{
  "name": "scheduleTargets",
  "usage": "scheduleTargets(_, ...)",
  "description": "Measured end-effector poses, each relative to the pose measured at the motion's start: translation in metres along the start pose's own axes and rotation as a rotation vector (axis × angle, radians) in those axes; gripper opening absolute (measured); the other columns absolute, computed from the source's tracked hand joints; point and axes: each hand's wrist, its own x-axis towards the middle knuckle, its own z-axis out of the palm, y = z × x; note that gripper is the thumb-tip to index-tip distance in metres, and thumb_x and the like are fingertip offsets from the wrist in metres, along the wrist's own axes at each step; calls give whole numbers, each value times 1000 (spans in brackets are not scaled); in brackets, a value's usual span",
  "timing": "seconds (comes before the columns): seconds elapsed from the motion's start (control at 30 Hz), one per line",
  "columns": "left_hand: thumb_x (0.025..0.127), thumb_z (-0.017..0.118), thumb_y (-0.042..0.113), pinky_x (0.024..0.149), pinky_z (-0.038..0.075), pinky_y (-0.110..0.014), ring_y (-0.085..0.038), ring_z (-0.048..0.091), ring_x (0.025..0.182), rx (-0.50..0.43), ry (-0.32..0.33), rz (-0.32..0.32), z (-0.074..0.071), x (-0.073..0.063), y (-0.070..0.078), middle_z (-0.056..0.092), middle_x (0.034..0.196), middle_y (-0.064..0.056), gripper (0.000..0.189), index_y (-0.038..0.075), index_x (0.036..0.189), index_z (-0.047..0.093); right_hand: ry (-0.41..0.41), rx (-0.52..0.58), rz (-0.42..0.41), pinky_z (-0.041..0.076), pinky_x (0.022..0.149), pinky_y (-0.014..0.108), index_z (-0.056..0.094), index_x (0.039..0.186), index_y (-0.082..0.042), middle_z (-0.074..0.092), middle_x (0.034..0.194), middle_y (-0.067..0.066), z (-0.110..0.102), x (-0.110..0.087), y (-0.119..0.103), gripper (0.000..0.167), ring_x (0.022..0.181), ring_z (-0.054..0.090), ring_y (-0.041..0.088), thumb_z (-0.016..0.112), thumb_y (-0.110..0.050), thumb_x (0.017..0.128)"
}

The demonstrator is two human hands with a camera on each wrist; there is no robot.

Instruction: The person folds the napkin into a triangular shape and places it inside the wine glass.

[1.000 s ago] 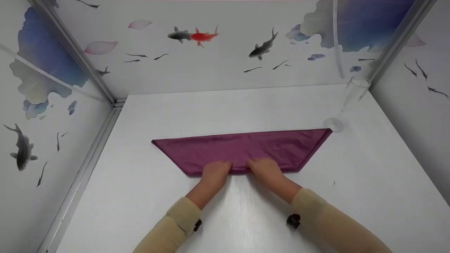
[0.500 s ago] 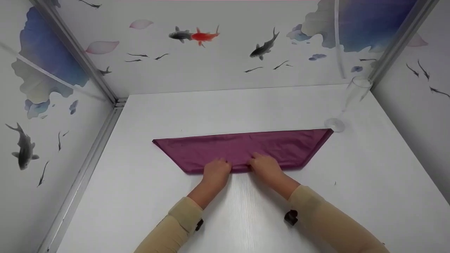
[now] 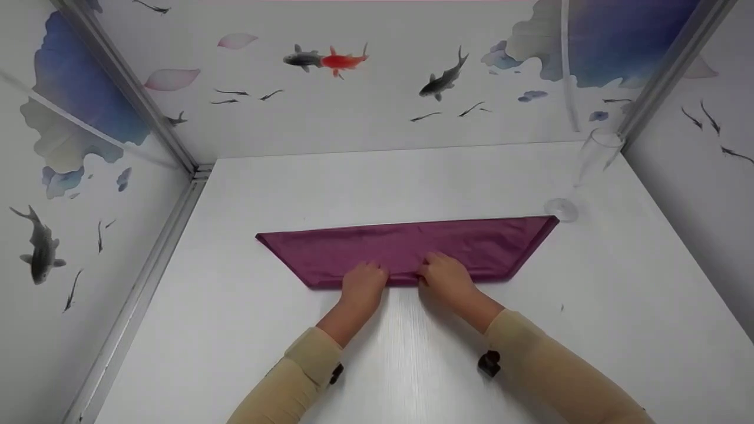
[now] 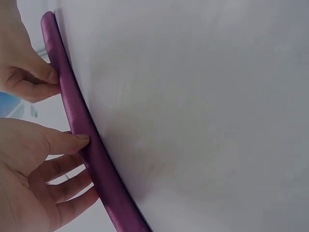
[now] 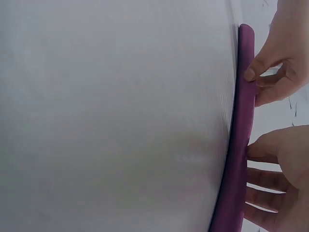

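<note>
A purple cloth napkin (image 3: 330, 250), folded into a long trapezoid, lies across the middle of the table. Its near edge is rolled into a thin tube, seen close up as a rolled edge (image 4: 108, 183) in the left wrist view. My left hand (image 3: 364, 285) pinches this roll left of its middle, thumb (image 4: 81, 140) on the near side and fingers over the far side. A short gap to the right, my right hand (image 3: 446, 280) holds the same roll between thumb and fingers. In the right wrist view, both hands grip the roll (image 5: 241, 125) along its length.
A clear stemmed glass (image 3: 561, 209) stands at the back right, its foot close by the napkin's far right corner. White panels with painted fish (image 3: 439, 79) wall in the white table (image 3: 383, 182) at the back and both sides.
The napkin's near edge has moved slightly away from me as the roll turned over a little. Both hands have shifted slightly forward with it; the far edge and the glass stayed put.
</note>
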Motion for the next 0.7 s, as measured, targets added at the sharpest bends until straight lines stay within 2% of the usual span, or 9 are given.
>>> scheduleTargets(0.1,84,67,-5,76,54,-34,-23,62,93,-20,-22,-12,-1,2,-1,67,97,-4,24,11,102,66,8,-38,-47,50,63,38,73,81,-9,52,75,6,0,-2,1,7,72,56,26,75,-3,77)
scheduleTargets(0.23,85,66,-5,75,54,-35,-23,63,90,-37,-38,-8,-3,0,-1,67,94,-5,22,11,99,63,-33,-48,-58,51,62,38,73,80,-9,55,74,6,-3,-5,1,9,71,57,26,76,-2,76)
scheduleTargets(0.43,83,64,-5,68,53,-35,-24,64,81,-59,5,34,-4,-6,1,66,84,-6,18,10,93,62,-67,-59,-47,51,59,37,73,80,-10,56,73,5,-9,-11,-2,12,69,58,25,74,1,75)
scheduleTargets(0.53,82,65,-5,64,53,-36,-25,63,77,-65,21,53,-5,-10,1,65,79,-6,18,10,89,61,-74,-56,-30,52,59,38,73,82,-12,58,73,5,-10,-14,-3,15,69,60,25,73,2,76)
scheduleTargets(0.7,80,69,-5,61,53,-36,-24,63,74,-57,26,57,-5,-10,0,64,77,-4,18,11,86,62,-105,7,44,52,59,41,68,84,-10,62,72,6,-10,-14,-5,12,67,62,26,69,1,80)
